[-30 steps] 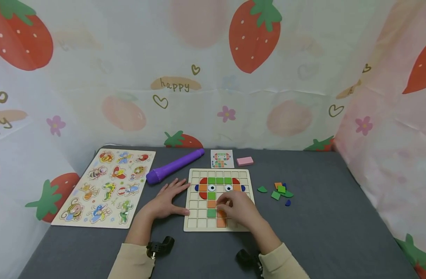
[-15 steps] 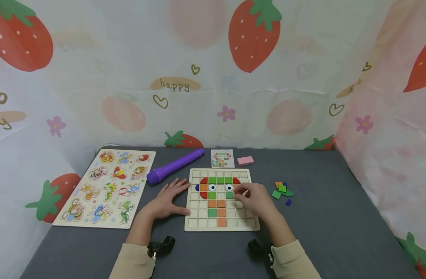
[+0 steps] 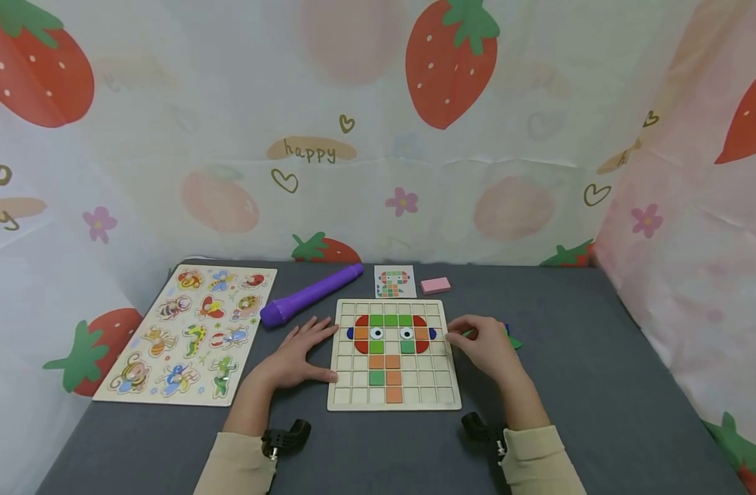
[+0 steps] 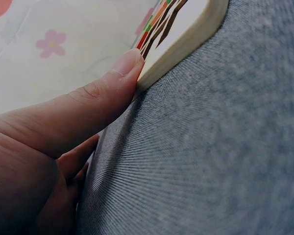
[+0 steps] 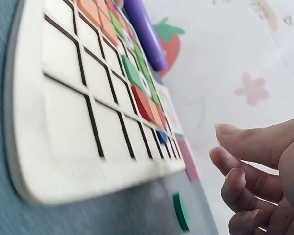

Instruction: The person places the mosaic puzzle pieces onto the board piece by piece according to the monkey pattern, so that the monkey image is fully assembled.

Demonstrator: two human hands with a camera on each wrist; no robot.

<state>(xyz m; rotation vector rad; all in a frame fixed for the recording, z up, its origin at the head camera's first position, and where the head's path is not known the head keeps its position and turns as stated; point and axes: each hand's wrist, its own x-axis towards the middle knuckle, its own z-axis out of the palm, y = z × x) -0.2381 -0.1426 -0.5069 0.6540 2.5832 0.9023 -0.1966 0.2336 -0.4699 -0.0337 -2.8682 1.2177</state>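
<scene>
A pale grid board (image 3: 353, 395) bears orange, green, red and blue pieces and two eye tiles in a face-like pattern. My left hand (image 3: 294, 356) lies at its left side with fingers spread; in the left wrist view the thumb (image 4: 108, 93) touches the board's edge. My right hand (image 3: 486, 344) hovers just off the board's right side, over loose pieces. The right wrist view shows its fingers loosely bent, thumb and forefinger slightly apart and nothing between them. Below it a green curved piece (image 5: 182, 212) lies on the cloth. The hand hides most other loose pieces.
Behind the board lie a picture card (image 3: 395, 282) and a pink block (image 3: 435, 285). A purple microphone-shaped toy (image 3: 309, 295) lies at back left. Farther left is an insect-picture board (image 3: 186, 337). A strawberry-print curtain (image 3: 378, 192) rises behind the grey tabletop (image 3: 582, 364).
My right hand has moved rightward from the board's middle to beside its right edge. A red piece at the pattern's lower right now shows where the hand was. The left hand stays put.
</scene>
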